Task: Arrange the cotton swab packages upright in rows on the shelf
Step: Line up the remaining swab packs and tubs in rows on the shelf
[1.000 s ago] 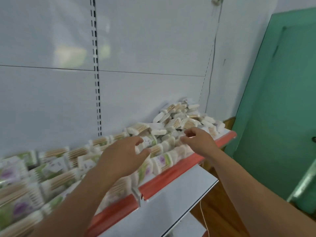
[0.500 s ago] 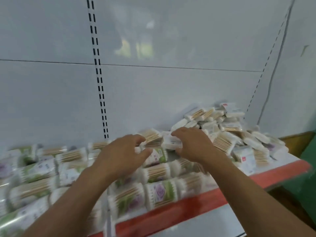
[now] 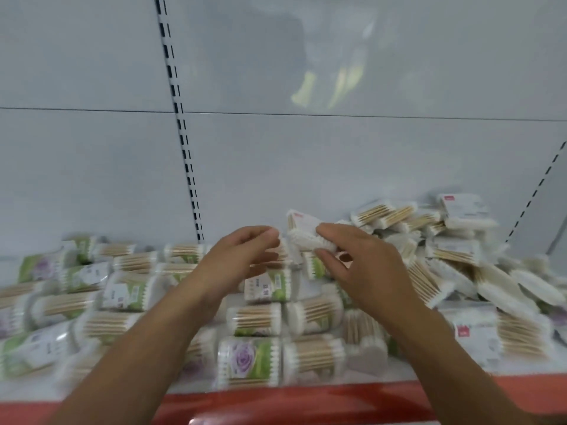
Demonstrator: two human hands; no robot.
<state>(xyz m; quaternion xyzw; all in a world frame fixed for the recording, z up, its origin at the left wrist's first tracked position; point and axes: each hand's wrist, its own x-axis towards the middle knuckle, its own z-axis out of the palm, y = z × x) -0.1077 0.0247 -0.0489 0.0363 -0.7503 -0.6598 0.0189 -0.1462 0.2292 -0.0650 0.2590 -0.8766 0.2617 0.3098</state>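
head view: right hand (image 3: 362,271) pinches white swab pack (image 3: 306,236) above shelf (image 3: 306,400) middle, far side; left hand (image 3: 236,262) curled at its edge, grip unclear. suggest: turn upright, set down square.

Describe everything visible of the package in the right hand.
The held package is a flat clear-wrapped pack of cotton swabs, white tips along its near edge, a small red mark at its top corner. It is tilted, lifted above the lying packs, pinched by the right hand; the left hand's fingertips reach its left edge, contact unclear.
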